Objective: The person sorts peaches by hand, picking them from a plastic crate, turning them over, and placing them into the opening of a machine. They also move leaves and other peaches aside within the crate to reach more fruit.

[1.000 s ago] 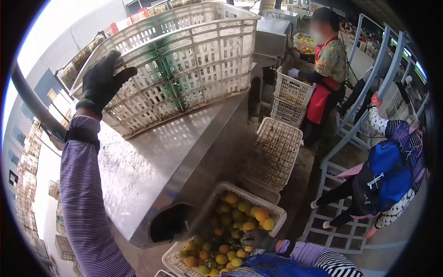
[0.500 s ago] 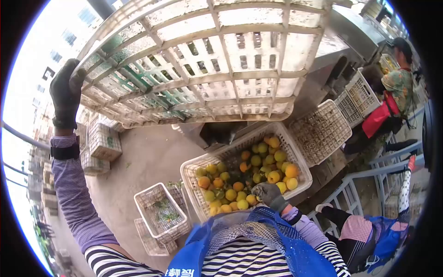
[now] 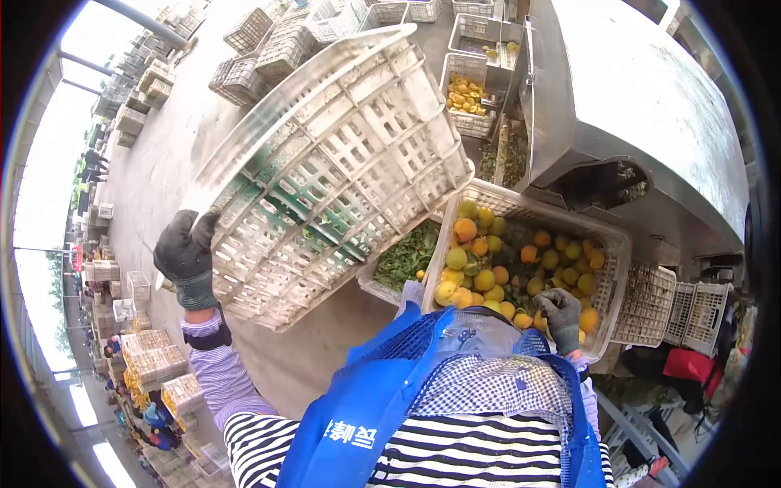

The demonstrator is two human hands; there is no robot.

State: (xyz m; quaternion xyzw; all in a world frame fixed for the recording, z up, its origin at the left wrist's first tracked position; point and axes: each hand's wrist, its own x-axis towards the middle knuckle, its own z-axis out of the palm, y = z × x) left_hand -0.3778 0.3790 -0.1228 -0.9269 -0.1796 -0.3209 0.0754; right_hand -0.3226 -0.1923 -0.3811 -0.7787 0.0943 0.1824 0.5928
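Observation:
My gloved left hand [image 3: 185, 256] is closed on the rim of a white plastic crate [image 3: 342, 171], tipped on its side in the air with its slatted base and walls towards me. Below and right of it stands another white crate [image 3: 614, 285], holding many round yellow, orange and green fruits [image 3: 486, 281] that look like peaches. My gloved right hand [image 3: 559, 315] is inside this crate at its near side, over the fruit. Its fingers curl downward, and what they hold, if anything, is hidden.
A metal machine [image 3: 643, 106] stands beyond the fruit crate. A crate of green leaves [image 3: 407, 256] is partly behind the raised crate. Cut fruit fills a crate [image 3: 468, 96] farther back. Stacked crates [image 3: 154, 358] and people are at the left; a person's red cloth [image 3: 687, 363] shows at right.
The view has turned left. The raised crate has swung away to the left and tilted more, still in my left hand. My right hand stays at the fruit crate's near side.

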